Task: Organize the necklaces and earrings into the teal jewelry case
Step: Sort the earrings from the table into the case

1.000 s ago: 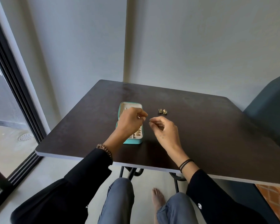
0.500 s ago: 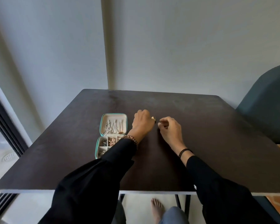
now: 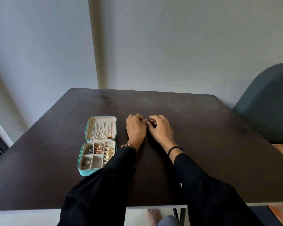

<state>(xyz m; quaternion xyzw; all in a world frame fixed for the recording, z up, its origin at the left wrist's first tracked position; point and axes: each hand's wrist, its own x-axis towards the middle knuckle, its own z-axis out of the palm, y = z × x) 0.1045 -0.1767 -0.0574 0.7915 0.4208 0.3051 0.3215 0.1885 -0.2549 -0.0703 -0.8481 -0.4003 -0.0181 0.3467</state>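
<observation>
the left hand (image 3: 136, 127) and right hand (image 3: 161, 128), fingers curled, pinch earrings (image 3: 145, 120) on the counter (image 3: 203, 144) beside the open teal jewelry case (image 3: 88, 173).

Teal case (image 3: 83, 172), dark brown table (image 3: 203, 144), black sleeves (image 3: 96, 193).

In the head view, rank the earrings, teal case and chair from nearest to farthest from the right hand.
1. earrings, at the right hand fingers.
2. teal case, left, beyond the left hand.
3. chair, far right.
</observation>
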